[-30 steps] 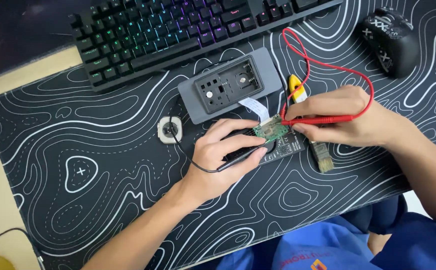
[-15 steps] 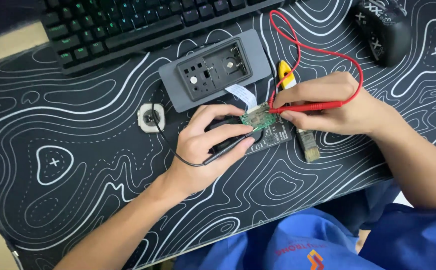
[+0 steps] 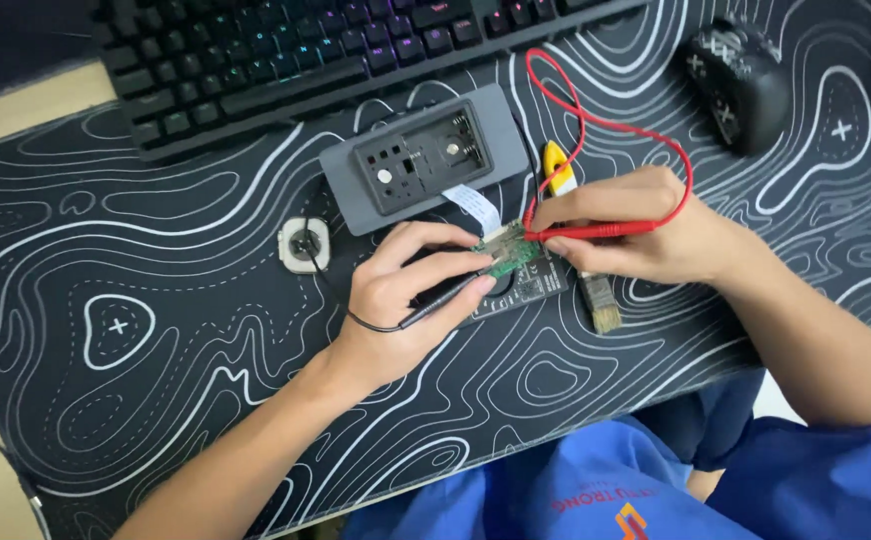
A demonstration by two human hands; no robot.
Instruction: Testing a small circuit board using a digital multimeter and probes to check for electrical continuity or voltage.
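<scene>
Pinching a black probe (image 3: 436, 300) in the left hand (image 3: 406, 300) and a red probe (image 3: 596, 231) in the right hand (image 3: 646, 225), both tips meet the small green circuit board (image 3: 508, 255) between them; steady wrists resting on the tabletop (image 3: 156, 330) would likely prevent slipping.

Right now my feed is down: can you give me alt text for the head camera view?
Two bare hands probe a small green circuit board on a black desk mat with white contour lines: the left hand holds a black probe, the right hand a red probe with a looping red lead. Behind lie a grey device case, a keyboard and a black mouse.
</scene>
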